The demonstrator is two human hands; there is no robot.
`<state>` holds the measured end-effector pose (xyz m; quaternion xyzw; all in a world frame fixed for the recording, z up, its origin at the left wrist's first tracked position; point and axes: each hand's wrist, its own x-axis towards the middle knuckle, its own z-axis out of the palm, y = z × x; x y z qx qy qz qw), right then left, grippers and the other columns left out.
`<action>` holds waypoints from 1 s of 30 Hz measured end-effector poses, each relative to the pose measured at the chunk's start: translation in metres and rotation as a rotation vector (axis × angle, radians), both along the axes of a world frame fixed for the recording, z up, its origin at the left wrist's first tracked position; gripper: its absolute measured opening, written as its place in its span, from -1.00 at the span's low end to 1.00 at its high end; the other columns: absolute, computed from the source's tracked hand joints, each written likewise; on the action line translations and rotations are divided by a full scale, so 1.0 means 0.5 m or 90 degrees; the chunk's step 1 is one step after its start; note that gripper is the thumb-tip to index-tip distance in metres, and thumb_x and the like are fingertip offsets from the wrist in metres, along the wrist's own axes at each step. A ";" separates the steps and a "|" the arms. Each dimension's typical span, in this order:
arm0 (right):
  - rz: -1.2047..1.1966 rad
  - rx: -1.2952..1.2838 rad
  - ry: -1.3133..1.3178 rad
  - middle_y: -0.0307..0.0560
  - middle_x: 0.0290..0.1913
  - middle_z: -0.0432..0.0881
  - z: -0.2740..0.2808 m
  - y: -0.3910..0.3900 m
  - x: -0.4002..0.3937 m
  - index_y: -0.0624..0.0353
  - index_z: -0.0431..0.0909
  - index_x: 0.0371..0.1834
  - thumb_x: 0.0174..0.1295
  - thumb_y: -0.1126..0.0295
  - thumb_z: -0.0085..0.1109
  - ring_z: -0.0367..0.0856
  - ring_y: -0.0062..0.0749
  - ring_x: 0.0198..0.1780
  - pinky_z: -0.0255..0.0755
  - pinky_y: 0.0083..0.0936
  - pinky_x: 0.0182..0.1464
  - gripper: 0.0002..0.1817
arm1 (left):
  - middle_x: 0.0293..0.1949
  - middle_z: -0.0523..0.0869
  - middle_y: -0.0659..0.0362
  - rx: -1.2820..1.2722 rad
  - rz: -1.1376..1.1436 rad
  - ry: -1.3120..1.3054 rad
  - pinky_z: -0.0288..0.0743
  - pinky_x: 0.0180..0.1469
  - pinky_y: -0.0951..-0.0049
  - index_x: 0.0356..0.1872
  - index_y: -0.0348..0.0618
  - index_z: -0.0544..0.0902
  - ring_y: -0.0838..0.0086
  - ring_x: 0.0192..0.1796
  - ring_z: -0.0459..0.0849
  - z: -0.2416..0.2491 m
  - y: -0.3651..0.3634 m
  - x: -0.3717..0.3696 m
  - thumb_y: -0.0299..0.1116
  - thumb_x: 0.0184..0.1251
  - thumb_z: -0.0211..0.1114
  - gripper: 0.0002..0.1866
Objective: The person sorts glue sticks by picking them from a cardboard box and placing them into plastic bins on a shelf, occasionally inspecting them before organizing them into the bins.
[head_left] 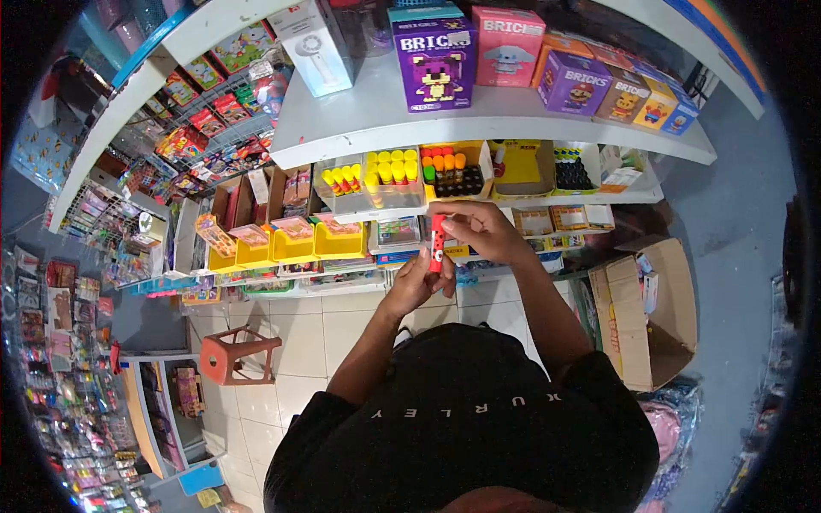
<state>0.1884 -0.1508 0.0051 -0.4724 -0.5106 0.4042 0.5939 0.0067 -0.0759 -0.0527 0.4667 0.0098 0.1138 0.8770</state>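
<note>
A slim red tube-shaped item with dark spots and a small pale figure printed on it stands upright between my hands. My left hand is closed round its lower end, fingers showing behind it. At the top, my right hand pinches it between thumb and fingers. Just beyond my hands, a clear bin of yellow-capped tubes and a box of orange- and green-capped items sit on the shelf.
Boxes marked BRICKS line the white upper shelf. Yellow bins hang at the left. An open cardboard carton is at the right, a red-brown plastic stool on the tiled floor, and hanging packets cover the far left.
</note>
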 end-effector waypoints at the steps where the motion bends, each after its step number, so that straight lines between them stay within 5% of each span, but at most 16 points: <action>1: 0.006 -0.042 -0.041 -0.13 -0.11 0.68 0.005 -0.008 0.009 0.31 0.58 0.13 0.37 0.50 0.16 0.60 -0.62 -0.07 0.52 -0.60 -0.02 -0.71 | -0.58 0.34 0.24 0.016 -0.018 0.005 0.46 -0.23 0.34 -0.19 -0.25 0.57 0.40 -0.43 0.47 0.002 -0.003 0.005 0.21 0.58 -0.31 -0.31; 5: -0.133 0.006 -0.046 -0.09 -0.31 0.72 0.015 -0.028 0.017 0.35 0.64 -0.07 0.26 0.31 0.36 0.68 -0.57 -0.27 0.60 -0.55 -0.19 -0.68 | -0.55 0.37 0.22 0.002 0.047 0.087 0.46 -0.22 0.33 -0.18 -0.25 0.56 0.38 -0.42 0.47 0.001 -0.018 0.032 0.19 0.58 -0.30 -0.33; 11: -0.228 -0.039 -0.176 -0.04 -0.35 0.72 0.024 -0.059 0.046 0.35 0.64 -0.19 0.21 0.29 0.40 0.69 -0.58 -0.32 0.57 -0.59 -0.24 -0.69 | -0.52 0.40 0.21 0.063 0.050 0.112 0.46 -0.22 0.30 -0.13 -0.23 0.56 0.33 -0.39 0.51 0.011 -0.043 0.068 0.19 0.58 -0.27 -0.36; 17: -0.198 -0.057 0.002 -0.02 -0.34 0.73 -0.005 -0.076 0.079 0.40 0.65 -0.23 0.21 0.35 0.39 0.68 -0.58 -0.34 0.59 -0.58 -0.23 -0.72 | -0.50 0.42 0.20 0.025 0.040 0.111 0.47 -0.23 0.35 -0.02 -0.26 0.56 0.38 -0.40 0.51 -0.014 -0.050 0.087 0.15 0.60 -0.25 -0.37; 22: -0.280 -0.013 -0.157 -0.05 -0.29 0.74 0.042 -0.083 0.130 0.39 0.65 -0.20 0.20 0.46 0.37 0.71 -0.55 -0.27 0.60 -0.60 -0.20 -0.80 | -0.28 0.56 0.16 0.076 0.144 0.157 0.51 -0.21 0.46 0.20 -0.25 0.51 0.47 -0.35 0.56 -0.019 -0.042 0.092 0.00 0.63 -0.16 -0.47; 28: -0.478 0.084 -0.427 0.06 -0.31 0.73 0.099 -0.029 0.139 0.31 0.65 -0.23 0.22 0.40 0.33 0.77 -0.28 -0.26 0.63 -0.43 -0.20 -0.82 | 0.19 0.49 0.02 0.567 0.278 0.099 0.58 -0.08 0.44 0.34 -0.19 0.39 0.42 -0.10 0.64 0.056 -0.013 0.109 -0.29 0.46 0.23 -0.50; 30: -0.505 0.069 -0.479 0.07 -0.32 0.72 0.080 0.000 0.148 0.30 0.66 -0.22 0.19 0.41 0.34 0.76 -0.22 -0.27 0.61 -0.39 -0.20 -0.82 | 0.39 0.29 -0.07 0.690 0.273 0.120 0.58 0.03 0.34 0.40 -0.19 0.31 0.22 0.02 0.63 0.056 0.009 0.122 -0.26 0.36 0.32 -0.36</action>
